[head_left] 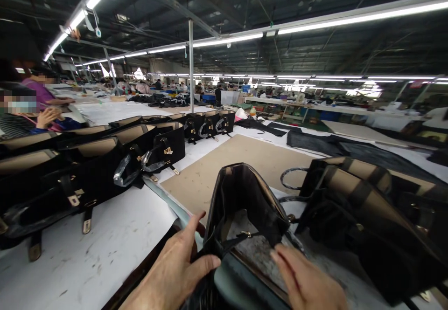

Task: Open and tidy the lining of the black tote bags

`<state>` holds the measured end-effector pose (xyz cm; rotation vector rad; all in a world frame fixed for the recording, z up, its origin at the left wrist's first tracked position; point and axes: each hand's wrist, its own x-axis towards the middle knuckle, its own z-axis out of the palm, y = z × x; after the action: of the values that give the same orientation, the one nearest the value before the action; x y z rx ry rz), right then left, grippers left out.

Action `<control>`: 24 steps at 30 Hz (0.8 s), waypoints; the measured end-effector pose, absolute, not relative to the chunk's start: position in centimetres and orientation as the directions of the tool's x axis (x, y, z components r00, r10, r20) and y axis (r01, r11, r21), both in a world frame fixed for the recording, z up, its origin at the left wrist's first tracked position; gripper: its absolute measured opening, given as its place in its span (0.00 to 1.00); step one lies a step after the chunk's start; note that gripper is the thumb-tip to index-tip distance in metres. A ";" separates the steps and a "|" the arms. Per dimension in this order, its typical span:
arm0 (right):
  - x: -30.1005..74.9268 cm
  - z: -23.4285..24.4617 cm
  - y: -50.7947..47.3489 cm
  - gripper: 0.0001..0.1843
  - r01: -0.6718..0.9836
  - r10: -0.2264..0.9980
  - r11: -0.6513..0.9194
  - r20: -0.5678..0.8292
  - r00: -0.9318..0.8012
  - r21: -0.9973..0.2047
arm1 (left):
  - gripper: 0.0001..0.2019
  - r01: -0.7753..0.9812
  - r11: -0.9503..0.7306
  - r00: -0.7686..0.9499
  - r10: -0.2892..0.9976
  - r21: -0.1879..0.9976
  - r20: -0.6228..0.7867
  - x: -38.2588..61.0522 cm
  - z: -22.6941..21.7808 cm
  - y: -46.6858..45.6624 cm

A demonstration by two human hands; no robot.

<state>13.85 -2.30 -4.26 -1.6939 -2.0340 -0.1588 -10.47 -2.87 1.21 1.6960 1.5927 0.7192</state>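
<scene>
Light: bright ceiling tubes (350, 18) from 10 to 2 o'clock.
Glare: white tabletop (115, 249) at 8 o'clock.
Distortion: wide-angle stretch at edges.
Blur: far hall perhaps soft.

Handbags laid out on a worktable.
An open handbag (245, 203) stands at the near edge of the worktable (105, 254). A cardboard sheet (252, 156) lies behind it, a row of handbags (91, 170) to its left, and another handbag (371, 212) just to its right.
</scene>
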 end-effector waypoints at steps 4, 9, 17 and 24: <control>14.8 -2.8 -0.7 0.32 0.956 0.778 0.123 0.624 0.074 -0.267 | 0.34 0.624 -0.119 0.017 0.990 0.772 0.139 -9.7 2.4 -2.8; 13.2 -3.4 2.0 0.31 0.894 0.912 -0.005 0.364 0.188 -0.448 | 0.38 0.806 -0.335 0.120 0.899 0.487 0.420 -7.6 5.6 2.1; 15.9 -0.2 3.3 0.28 0.653 0.984 0.180 0.139 -0.114 -0.735 | 0.48 0.928 -0.290 0.307 0.951 0.235 -0.036 -5.3 6.5 13.5; 20.9 3.0 5.6 0.25 0.388 0.959 0.109 -0.007 -0.285 -0.915 | 0.29 0.753 -0.296 0.516 0.820 0.588 -0.247 -10.9 6.3 13.6</control>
<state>20.94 5.57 3.01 -1.3171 -1.7571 1.1530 -10.94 13.61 6.25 2.0964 1.2767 0.1309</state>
